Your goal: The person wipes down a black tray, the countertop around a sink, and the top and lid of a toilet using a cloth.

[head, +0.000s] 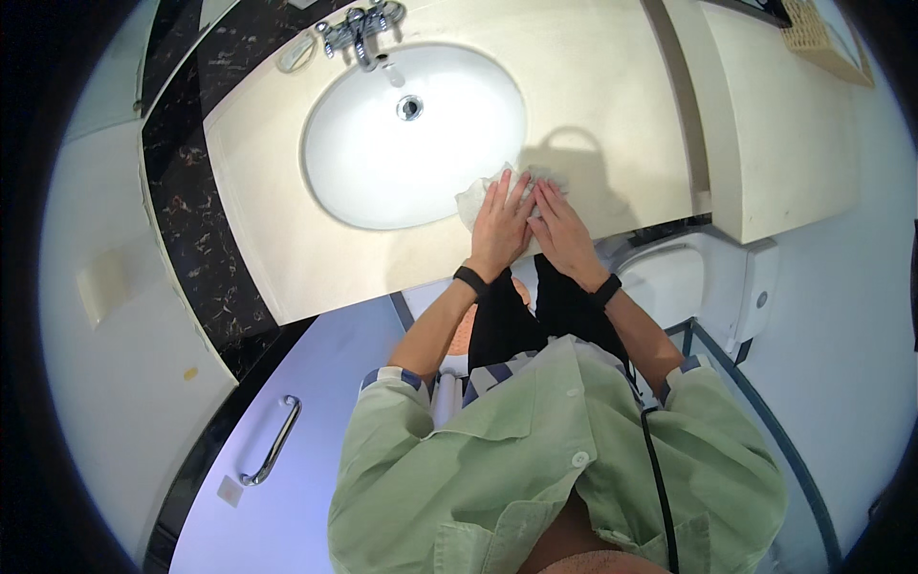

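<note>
Both hands lie palm down over a crumpled white cloth or paper wipe point(470, 203) at the front right of the sink rim. My left hand point(501, 228) covers its middle with fingers stretched forward. Against it, with fingertips nearly meeting, my right hand point(564, 233) presses on the wipe's right part. Most of the wipe is hidden under the palms; loose edges show to the left and beyond the fingertips. Just left of the hands is the white oval sink basin point(401, 172), set into a cream countertop point(344, 255).
A chrome faucet point(361, 32) stands behind the basin, with a soap dish point(296, 52) beside it. To the right rise a raised cream ledge point(782, 143) and a woven basket point(825, 46). Below sits a white toilet point(663, 283); at lower left, a door handle point(276, 445).
</note>
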{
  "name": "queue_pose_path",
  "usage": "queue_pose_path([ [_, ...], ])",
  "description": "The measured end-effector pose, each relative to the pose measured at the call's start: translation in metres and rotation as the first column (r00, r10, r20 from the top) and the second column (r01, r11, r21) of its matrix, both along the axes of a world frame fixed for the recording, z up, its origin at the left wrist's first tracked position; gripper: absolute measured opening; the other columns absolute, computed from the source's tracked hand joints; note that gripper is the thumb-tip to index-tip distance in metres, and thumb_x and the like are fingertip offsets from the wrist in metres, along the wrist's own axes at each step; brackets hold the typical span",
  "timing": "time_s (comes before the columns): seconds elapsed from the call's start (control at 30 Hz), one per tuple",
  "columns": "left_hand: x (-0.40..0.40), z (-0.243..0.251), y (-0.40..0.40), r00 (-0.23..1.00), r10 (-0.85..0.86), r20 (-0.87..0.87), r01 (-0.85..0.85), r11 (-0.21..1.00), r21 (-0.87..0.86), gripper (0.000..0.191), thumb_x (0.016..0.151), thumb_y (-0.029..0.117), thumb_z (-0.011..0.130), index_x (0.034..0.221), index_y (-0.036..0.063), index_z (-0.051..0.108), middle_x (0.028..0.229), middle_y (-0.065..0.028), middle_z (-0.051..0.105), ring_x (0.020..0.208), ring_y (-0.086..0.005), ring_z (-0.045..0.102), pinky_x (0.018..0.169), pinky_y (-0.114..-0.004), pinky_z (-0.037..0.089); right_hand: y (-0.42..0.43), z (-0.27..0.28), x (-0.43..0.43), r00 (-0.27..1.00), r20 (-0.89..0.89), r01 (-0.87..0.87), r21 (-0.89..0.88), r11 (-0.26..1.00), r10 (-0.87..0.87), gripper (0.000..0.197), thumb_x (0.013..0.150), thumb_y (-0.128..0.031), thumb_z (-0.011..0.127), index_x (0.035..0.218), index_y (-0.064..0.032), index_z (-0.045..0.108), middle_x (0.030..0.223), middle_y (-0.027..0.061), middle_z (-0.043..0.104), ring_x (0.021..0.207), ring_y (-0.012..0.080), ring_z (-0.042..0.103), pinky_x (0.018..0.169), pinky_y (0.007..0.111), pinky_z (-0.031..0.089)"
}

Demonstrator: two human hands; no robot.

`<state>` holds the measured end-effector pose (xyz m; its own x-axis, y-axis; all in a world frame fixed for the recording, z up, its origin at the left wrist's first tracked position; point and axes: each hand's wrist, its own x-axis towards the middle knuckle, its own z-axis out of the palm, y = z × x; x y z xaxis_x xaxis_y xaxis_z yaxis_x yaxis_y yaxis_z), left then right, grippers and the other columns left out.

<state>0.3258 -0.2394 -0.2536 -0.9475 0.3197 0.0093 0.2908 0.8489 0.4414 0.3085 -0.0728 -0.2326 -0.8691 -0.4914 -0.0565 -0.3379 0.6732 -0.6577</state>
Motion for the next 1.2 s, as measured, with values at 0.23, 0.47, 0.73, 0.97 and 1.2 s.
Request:
queue_pose_path([
  [0.23, -0.094, -0.005, 0.071, 0.978, 0.207, 0.016, -0.207, 0.975, 0.080, 0.065, 0.088, 0.017, 0.061, 0.150, 0.0051, 0.044, 0.160, -0.0174, 0.031, 0.150, -0.0406, 0.023, 0.122, -0.051, 0.021, 0.033, -0.013, -0.107, 0.992, -0.118, -0.028, 0.154, 0.988, 0.047, 0.070, 0.099, -0.032, 0.054, 0.152, 0.0077, 0.030, 0.156, 0.0254, 0.035, 0.147, 0.0406, 0.031, 0.122, 0.047, 0.025],
  [0.47, -0.203, -0.023, 0.062, 0.888, 0.452, -0.084, -0.443, 0.890, 0.106, 0.062, 0.097, 0.024, 0.049, 0.156, 0.0083, 0.036, 0.161, -0.0181, 0.030, 0.151, -0.0373, 0.023, 0.123, -0.049, 0.015, -0.002, -0.015, -0.232, 0.982, -0.157, -0.087, 0.110, 0.990, 0.103, 0.071, 0.099, -0.035, 0.054, 0.153, 0.0055, 0.030, 0.159, 0.0236, 0.033, 0.147, 0.0392, 0.030, 0.122, 0.047, 0.024],
  [0.73, -0.272, -0.034, -0.025, 0.855, 0.499, -0.141, -0.483, 0.866, 0.130, 0.062, 0.095, 0.032, 0.054, 0.152, 0.0103, 0.042, 0.160, -0.0186, 0.033, 0.149, -0.0382, 0.026, 0.123, -0.050, 0.018, -0.082, -0.039, -0.318, 0.934, -0.279, -0.239, -0.017, 0.971, 0.225, 0.086, 0.099, -0.055, 0.050, 0.151, 0.0104, 0.031, 0.158, 0.0270, 0.033, 0.149, 0.0392, 0.028, 0.123, 0.045, 0.020],
  [0.97, -0.277, -0.033, -0.028, 0.839, 0.497, -0.223, -0.507, 0.862, 0.010, 0.062, 0.093, 0.032, 0.056, 0.150, 0.0100, 0.044, 0.160, -0.0188, 0.033, 0.149, -0.0407, 0.026, 0.123, -0.051, 0.018, -0.075, -0.036, -0.326, 0.925, -0.262, -0.281, 0.021, 0.960, 0.276, 0.085, 0.100, -0.057, 0.047, 0.151, 0.0100, 0.031, 0.157, 0.0273, 0.033, 0.149, 0.0365, 0.027, 0.124, 0.043, 0.020],
  [1.2, -0.201, -0.011, 0.065, 0.981, 0.187, -0.054, -0.178, 0.974, 0.144, 0.058, 0.091, 0.024, 0.054, 0.147, 0.0081, 0.049, 0.158, -0.0183, 0.037, 0.148, -0.0397, 0.030, 0.123, -0.049, 0.022, 0.033, -0.018, -0.205, 0.986, -0.165, 0.003, 0.035, 0.999, 0.003, 0.078, 0.099, -0.037, 0.057, 0.151, 0.0126, 0.025, 0.157, 0.0305, 0.031, 0.148, 0.0454, 0.026, 0.122, 0.050, 0.020],
])
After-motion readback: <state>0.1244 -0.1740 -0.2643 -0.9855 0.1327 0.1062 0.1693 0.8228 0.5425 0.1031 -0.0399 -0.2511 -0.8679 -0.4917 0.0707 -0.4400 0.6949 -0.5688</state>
